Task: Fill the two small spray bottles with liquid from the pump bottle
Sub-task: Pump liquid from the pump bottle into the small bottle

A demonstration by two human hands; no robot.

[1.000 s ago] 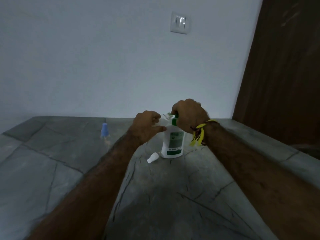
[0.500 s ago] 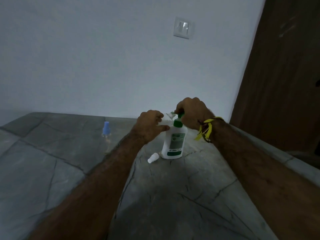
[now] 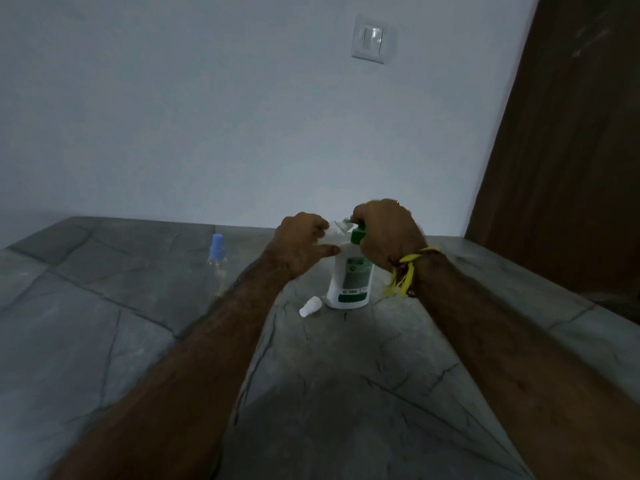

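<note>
A white pump bottle (image 3: 350,278) with a green label and green pump stands upright on the grey stone counter (image 3: 121,341). My right hand (image 3: 388,233) covers and presses on its green pump head. My left hand (image 3: 301,244) holds a small clear spray bottle (image 3: 334,230) tilted against the pump's spout. A white spray cap (image 3: 310,306) lies on the counter just left of the pump bottle's base. A second small clear spray bottle with a blue cap (image 3: 216,251) stands upright further left, apart from both hands.
A pale wall rises behind the counter, with a light switch (image 3: 371,39) high up. A brown wooden door (image 3: 571,150) stands at the right. The counter's right edge runs diagonally near my right forearm.
My right hand has risen slightly and then pressed down again on the pump head. The left hand keeps the small bottle at the spout. The view has shifted a little.
</note>
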